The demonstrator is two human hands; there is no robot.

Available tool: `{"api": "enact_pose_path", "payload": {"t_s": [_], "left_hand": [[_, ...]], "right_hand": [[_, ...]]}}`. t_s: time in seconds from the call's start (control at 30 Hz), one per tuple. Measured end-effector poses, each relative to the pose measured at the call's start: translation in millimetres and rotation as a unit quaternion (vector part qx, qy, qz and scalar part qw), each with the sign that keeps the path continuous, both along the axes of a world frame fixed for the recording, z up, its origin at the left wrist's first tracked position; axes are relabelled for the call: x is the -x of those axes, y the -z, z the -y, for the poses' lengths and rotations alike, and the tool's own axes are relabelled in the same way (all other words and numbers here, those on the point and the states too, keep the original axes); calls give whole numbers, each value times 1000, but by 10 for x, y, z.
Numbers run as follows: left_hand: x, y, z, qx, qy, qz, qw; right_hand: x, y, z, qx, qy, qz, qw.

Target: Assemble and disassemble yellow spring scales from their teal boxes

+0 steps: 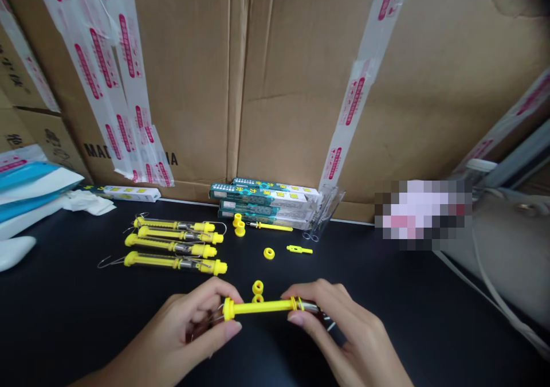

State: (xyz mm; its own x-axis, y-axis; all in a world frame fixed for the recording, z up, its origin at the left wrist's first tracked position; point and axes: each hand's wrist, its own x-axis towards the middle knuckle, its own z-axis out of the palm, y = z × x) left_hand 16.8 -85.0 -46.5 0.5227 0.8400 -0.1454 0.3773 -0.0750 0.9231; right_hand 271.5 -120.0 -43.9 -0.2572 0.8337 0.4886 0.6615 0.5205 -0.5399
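A yellow spring scale rod (pixel 264 307) lies level between my two hands, with a flanged yellow cap at its left end and a metal part at its right. My left hand (pixel 195 318) pinches the cap between thumb and fingers, and thin wire shows behind them. My right hand (pixel 335 324) grips the metal end, partly covering it. Just beyond the rod are two small yellow caps (pixel 258 287), one partly hidden by it. Farther back lie a yellow ring (pixel 268 253) and a short flat yellow piece (pixel 299 250).
Several assembled spring scales (pixel 176 262) with wire hooks lie at left. Behind stand stacked narrow boxes (pixel 262 200), clear tubes (pixel 324 215), more yellow caps (pixel 239 229) and another rod (pixel 275 227). Taped cardboard (pixel 292 89) walls the back of the black table (pixel 86 301). A blurred-out item is at right.
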Motion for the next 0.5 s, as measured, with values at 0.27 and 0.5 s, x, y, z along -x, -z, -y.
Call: {"api": "enact_pose_path", "payload": {"t_s": [0.27, 0.5], "left_hand": [[41, 179, -57, 10, -56, 20, 998], [53, 140, -39, 14, -57, 8, 998]], "right_hand": [[-27, 69, 54, 8, -4, 1, 1000], [-37, 70, 36, 22, -26, 15, 999]]}}
